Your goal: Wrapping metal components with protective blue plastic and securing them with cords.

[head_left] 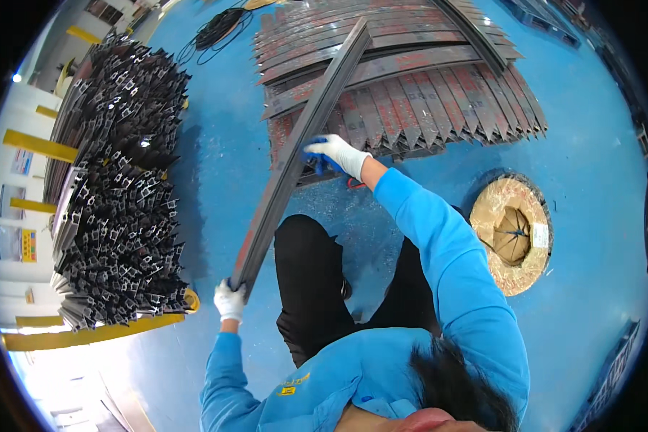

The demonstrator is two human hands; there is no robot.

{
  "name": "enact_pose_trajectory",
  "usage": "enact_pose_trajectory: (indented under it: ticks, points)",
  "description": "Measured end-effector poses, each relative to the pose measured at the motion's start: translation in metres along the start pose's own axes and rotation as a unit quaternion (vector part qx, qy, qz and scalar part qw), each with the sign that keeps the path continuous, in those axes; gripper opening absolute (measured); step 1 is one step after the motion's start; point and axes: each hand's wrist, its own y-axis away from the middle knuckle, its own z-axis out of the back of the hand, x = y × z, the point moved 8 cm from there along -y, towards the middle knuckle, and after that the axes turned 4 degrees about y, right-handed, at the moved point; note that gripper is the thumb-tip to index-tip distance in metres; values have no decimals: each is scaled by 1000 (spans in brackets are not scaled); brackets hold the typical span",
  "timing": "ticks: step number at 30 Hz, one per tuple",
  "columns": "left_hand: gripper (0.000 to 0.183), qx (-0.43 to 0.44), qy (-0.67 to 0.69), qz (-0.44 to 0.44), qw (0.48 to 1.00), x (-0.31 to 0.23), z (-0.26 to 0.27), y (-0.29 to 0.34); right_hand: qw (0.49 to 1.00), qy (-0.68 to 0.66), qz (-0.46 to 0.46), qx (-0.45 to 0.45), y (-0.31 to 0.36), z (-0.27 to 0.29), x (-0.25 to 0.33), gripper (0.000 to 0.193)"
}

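A long dark-grey steel profile (291, 162) slants from the lower left up to the stack of bars. My left hand (229, 301), in a white glove, is closed around its near end. Farther up, my right hand (331, 155), in a white glove with blue on the palm side, bends its fingers over the profile's right edge; some fingertips are hidden. The far end of the profile lies over a stack of grey, red-marked V-shaped bars (410, 108). Another dark bar (475, 36) lies across that stack at the far right.
A tall pile of dark metal profiles (122, 194) stands at the left, with yellow rack arms (39, 145) beside it. A wrapped coil (513, 234) lies on the blue floor to the right. Black cable (219, 29) is looped at the back. A blue pallet (540, 20) sits far right.
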Motion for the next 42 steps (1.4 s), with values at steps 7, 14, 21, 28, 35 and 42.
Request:
enact_pose_trajectory:
  ticks: [7,14,21,28,35,42]
  points:
    - [48,41,99,48,993,-42,-63,-41,987,160,24,-24,-4,5,-17,23]
    - [43,70,88,-45,993,-164,15,-169,987,149,-28,-60,11,25,-14,24]
    - [50,168,60,-207,962,-328,55,-202,955,257,6,-146,23,32,-19,33]
    - [48,89,283,-193,935,-371,-46,-89,922,209,115,-305,24,49,-73,38]
    - [51,79,360,-90,925,-326,-95,4,929,204,74,-301,43,75,-160,37]
    - [62,-187,266,-170,930,-329,-61,19,972,136,51,-183,21,48,-146,37]
